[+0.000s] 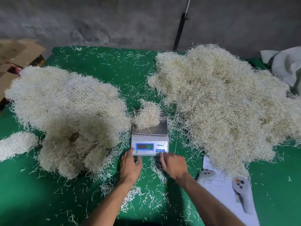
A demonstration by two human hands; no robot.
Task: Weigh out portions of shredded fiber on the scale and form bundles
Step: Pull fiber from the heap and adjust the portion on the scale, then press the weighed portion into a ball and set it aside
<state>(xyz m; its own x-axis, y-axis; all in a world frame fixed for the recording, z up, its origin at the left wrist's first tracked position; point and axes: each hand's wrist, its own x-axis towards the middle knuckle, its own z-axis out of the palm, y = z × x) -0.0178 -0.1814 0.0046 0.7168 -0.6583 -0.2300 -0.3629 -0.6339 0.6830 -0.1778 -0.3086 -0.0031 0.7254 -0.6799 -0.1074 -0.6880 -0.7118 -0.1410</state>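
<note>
A green table (114, 75) carries two big fiber heaps, the right heap (228, 108) at 2 o'clock and the left heap (65, 115) at 9 o'clock, with a small clump (15, 144) at the far left edge and white paper (216, 188) under grey tools (241, 186) at 4 o'clock. Between the heaps sits the scale (149, 141), a fiber portion (147, 116) on its pan at 12 o'clock. At 6 o'clock, the left hand (130, 167) lies loosely spread, touching the scale's front, and the right hand (174, 165) reaches flat, fingertips by the blue buttons, neither gripping anything
</note>
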